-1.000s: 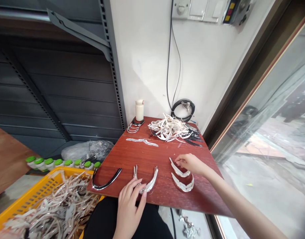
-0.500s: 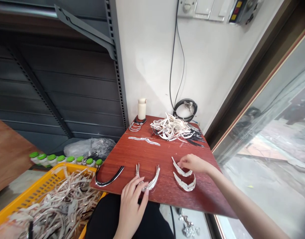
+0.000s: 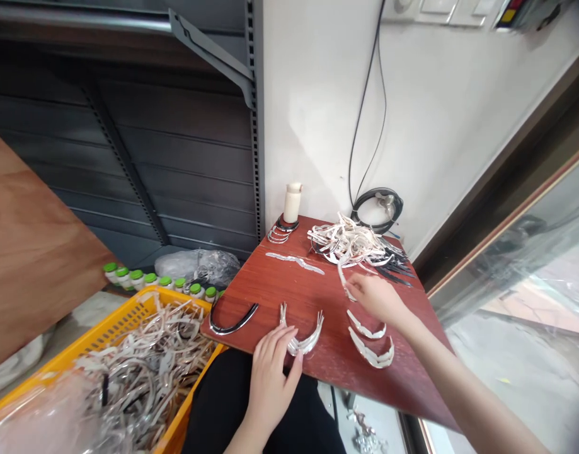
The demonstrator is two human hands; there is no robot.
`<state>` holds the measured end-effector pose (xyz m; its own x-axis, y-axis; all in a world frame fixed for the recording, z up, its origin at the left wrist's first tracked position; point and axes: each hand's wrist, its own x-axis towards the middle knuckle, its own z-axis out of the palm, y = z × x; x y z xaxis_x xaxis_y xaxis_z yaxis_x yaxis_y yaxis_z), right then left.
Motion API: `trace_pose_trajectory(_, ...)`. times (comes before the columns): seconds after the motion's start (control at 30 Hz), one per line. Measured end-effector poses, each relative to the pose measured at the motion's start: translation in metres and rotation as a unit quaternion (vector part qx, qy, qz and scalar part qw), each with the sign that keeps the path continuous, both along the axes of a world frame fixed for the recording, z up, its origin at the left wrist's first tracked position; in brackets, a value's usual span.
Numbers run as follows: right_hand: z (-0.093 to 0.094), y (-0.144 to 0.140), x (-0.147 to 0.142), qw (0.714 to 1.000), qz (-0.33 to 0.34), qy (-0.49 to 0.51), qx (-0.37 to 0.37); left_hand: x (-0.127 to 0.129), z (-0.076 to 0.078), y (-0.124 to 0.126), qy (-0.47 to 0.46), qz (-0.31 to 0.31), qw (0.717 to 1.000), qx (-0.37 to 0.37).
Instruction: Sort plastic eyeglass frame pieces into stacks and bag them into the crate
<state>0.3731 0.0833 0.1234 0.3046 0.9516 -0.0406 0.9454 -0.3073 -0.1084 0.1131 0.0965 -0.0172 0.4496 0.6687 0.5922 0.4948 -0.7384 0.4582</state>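
My left hand (image 3: 272, 369) rests at the near edge of the red-brown table (image 3: 280, 296), fingertips touching a stack of curved white hairbands (image 3: 304, 335). My right hand (image 3: 378, 297) hovers over the table's middle and pinches one white curved strip (image 3: 342, 277) at its near end. Just below that hand lie two small stacks of short white curved pieces (image 3: 370, 340). A black hairband (image 3: 232, 320) lies at the table's left corner. A big heap of white and black strips (image 3: 355, 247) sits at the far side.
A yellow crate (image 3: 104, 334) full of pale hairbands stands at the lower left, with green-capped bottles (image 3: 157, 280) behind it. A white bottle (image 3: 292, 203), coiled cable (image 3: 377, 208) and a flat wavy strip (image 3: 295, 261) occupy the table's far part. A glass window runs along the right.
My right hand has left the short curved pieces, moved farther up the table and taken hold of a white strip. The left hand has stayed on the hairband stack. The view has swung left.
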Motion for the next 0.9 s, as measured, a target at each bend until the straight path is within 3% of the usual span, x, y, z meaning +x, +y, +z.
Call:
trace_pose_trajectory(0.17,-0.009,0.032,-0.078,0.992,0.121,0.036,0.004,0.0,-0.002,-0.002,-0.019,0.017,1.0,-0.011)
trace_pose_trajectory(0.27,-0.025,0.04,-0.102,0.985,0.159,0.063,-0.016,-0.001,-0.003,-0.002,-0.026,0.017,0.999,-0.012)
trace_pose_trajectory(0.4,-0.035,0.034,-0.101,0.98,0.168,0.1,-0.022,-0.004,-0.003,-0.002,-0.032,0.009,0.999,-0.019)
trace_pose_trajectory(0.6,-0.031,0.018,-0.085,0.974,0.168,0.142,-0.045,-0.004,-0.002,-0.002,-0.033,-0.012,0.999,-0.031)
trace_pose_trajectory(0.9,-0.028,0.014,-0.095,0.986,0.148,0.065,-0.032,-0.005,0.001,0.0,-0.026,-0.017,0.999,-0.027)
